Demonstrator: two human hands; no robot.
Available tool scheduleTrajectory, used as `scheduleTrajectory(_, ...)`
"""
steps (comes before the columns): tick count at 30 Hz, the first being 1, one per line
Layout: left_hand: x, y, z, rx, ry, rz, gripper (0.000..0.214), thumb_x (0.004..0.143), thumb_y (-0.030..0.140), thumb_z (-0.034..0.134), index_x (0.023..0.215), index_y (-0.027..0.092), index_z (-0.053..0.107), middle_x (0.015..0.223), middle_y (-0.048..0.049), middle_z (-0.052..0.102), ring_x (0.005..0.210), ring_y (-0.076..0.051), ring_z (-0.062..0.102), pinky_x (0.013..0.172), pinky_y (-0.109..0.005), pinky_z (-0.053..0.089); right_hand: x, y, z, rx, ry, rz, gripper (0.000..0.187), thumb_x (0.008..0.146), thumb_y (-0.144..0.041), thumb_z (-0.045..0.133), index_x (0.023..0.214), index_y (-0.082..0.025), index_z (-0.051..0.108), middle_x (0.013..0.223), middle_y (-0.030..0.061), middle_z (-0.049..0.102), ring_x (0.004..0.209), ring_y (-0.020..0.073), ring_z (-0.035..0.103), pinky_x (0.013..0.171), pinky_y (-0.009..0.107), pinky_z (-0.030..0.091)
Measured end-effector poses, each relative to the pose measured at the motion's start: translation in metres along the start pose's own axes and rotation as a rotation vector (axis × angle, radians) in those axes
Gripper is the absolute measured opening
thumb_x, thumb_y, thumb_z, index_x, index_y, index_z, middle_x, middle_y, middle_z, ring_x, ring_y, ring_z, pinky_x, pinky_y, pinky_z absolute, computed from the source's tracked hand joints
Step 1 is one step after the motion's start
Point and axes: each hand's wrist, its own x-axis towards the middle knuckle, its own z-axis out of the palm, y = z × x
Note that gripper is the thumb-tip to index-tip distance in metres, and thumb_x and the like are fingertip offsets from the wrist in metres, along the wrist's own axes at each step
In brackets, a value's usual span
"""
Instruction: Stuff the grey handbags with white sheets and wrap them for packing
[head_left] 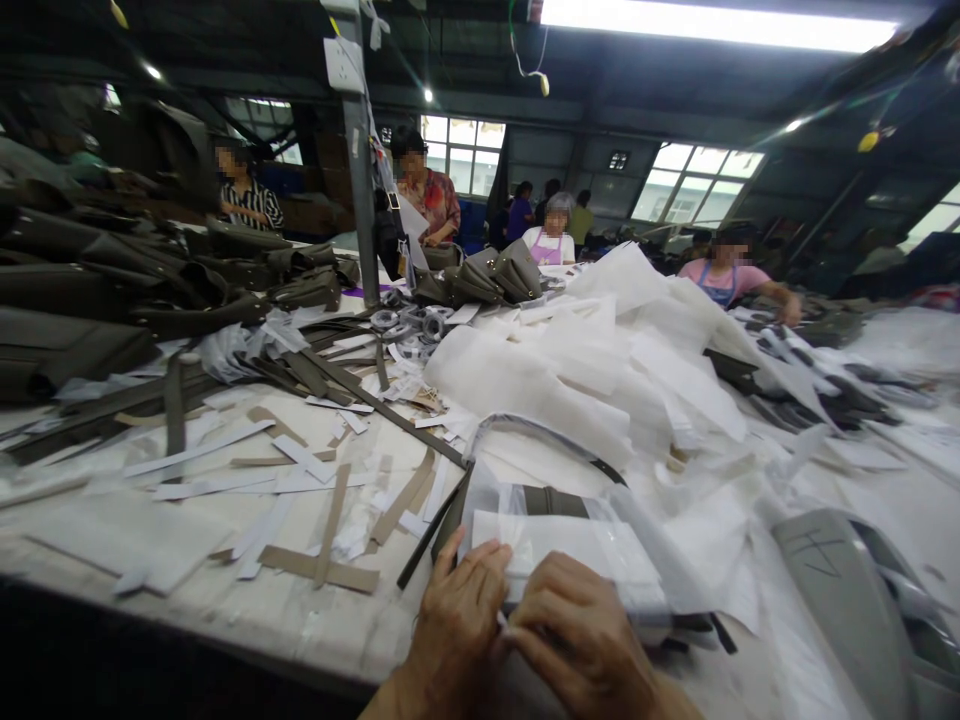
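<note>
My left hand (459, 610) and my right hand (581, 635) meet at the near edge of the table. Both pinch the front edge of a white wrapped flat package (577, 545) lying in front of me. The left thumb rests on top of the wrapping; the right fingers curl against its near corner. A dark olive strap (442, 520) runs out from under the package to the left. A clear plastic bag with a dark piece inside (547, 495) lies just behind it.
Piles of white tissue and fabric (600, 370) fill the middle of the table. Paper and brown strips (315, 480) are scattered left. Dark olive bags (112, 290) are stacked far left. A grey machine part (840, 570) sits at right. Several people work across the table.
</note>
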Motion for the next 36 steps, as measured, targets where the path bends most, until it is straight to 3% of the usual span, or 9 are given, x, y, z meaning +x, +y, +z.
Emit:
scheduleTrajectory(2,0.000,-0.002,-0.001,0.017,0.010,0.014,0.029,0.092,0.006,0.035,0.102,0.017,0.060,0.105,-0.0062,0.074,0.106,-0.017,0.067,0.113,-0.043,0.037,-0.009,-0.009,0.004,-0.035,-0.024,-0.097,0.015,0.095,-0.029,0.059,0.081,-0.023,0.062,0.067,0.0004,0.066,0.060,0.0135,0.060,0.057,0.025,0.045)
scheduleTrajectory(4,0.001,-0.002,-0.003,0.010,0.009,0.032,0.030,0.092,0.005,0.034,0.101,0.017,0.060,0.106,-0.0064,0.074,0.108,-0.017,0.067,0.113,-0.043,0.036,-0.017,-0.013,0.007,-0.045,-0.011,-0.096,0.017,0.096,-0.028,0.056,0.081,-0.022,0.060,0.063,-0.0004,0.065,0.054,0.0121,0.059,0.052,0.024,0.043)
scheduleTrajectory(9,0.006,-0.001,-0.009,-0.041,-0.013,0.063,0.023,0.099,0.027,0.041,0.100,0.016,0.060,0.106,-0.0086,0.073,0.107,-0.019,0.067,0.114,-0.043,0.035,-0.011,-0.009,0.000,-0.021,-0.001,0.090,0.014,0.096,-0.023,0.056,0.083,-0.022,0.059,0.068,0.0001,0.064,0.061,0.0124,0.061,0.058,0.023,0.043)
scheduleTrajectory(14,0.006,0.001,-0.005,-0.054,-0.001,-0.032,0.022,0.097,0.016,0.042,0.109,0.017,0.061,0.098,-0.0043,0.074,0.099,-0.017,0.069,0.106,-0.041,0.044,0.010,0.009,0.000,-0.135,0.009,0.191,0.021,0.097,-0.026,0.054,0.077,-0.022,0.059,0.071,0.0002,0.063,0.065,0.0146,0.057,0.065,0.029,0.039)
scheduleTrajectory(20,0.010,0.005,0.004,-0.074,0.009,-0.216,0.016,0.092,0.011,0.046,0.086,0.020,0.057,0.079,-0.0005,0.068,0.079,-0.017,0.068,0.092,-0.043,0.050,0.016,0.031,0.011,-0.231,-0.035,0.321,0.017,0.090,-0.023,0.064,0.074,-0.022,0.060,0.072,-0.0004,0.064,0.072,0.0178,0.054,0.073,0.034,0.034)
scheduleTrajectory(27,0.013,0.000,0.013,0.007,0.012,-0.217,0.020,0.090,0.009,0.045,0.076,0.021,0.050,0.066,0.0029,0.057,0.062,-0.014,0.060,0.086,-0.038,0.053,0.007,0.041,0.021,-0.253,-0.119,0.494,0.017,0.085,-0.021,0.071,0.072,-0.022,0.061,0.075,-0.0003,0.062,0.077,0.0202,0.053,0.075,0.035,0.031)
scheduleTrajectory(32,0.013,0.004,0.004,0.033,0.053,-0.141,0.016,0.092,0.009,0.045,0.088,0.019,0.057,0.083,-0.0029,0.066,0.080,-0.016,0.065,0.093,-0.038,0.051,0.009,0.043,0.023,-0.251,-0.146,0.532,0.015,0.084,-0.017,0.072,0.073,-0.021,0.062,0.077,-0.0005,0.063,0.078,0.0200,0.054,0.072,0.034,0.032)
scheduleTrajectory(36,0.004,0.017,-0.003,0.017,0.059,-0.003,0.019,0.096,0.015,0.046,0.102,0.016,0.064,0.103,-0.0063,0.071,0.105,-0.019,0.064,0.113,-0.042,0.033,0.011,0.041,0.021,-0.251,-0.151,0.545,0.014,0.083,-0.015,0.072,0.074,-0.021,0.063,0.077,-0.0004,0.064,0.078,0.0199,0.055,0.072,0.034,0.033)
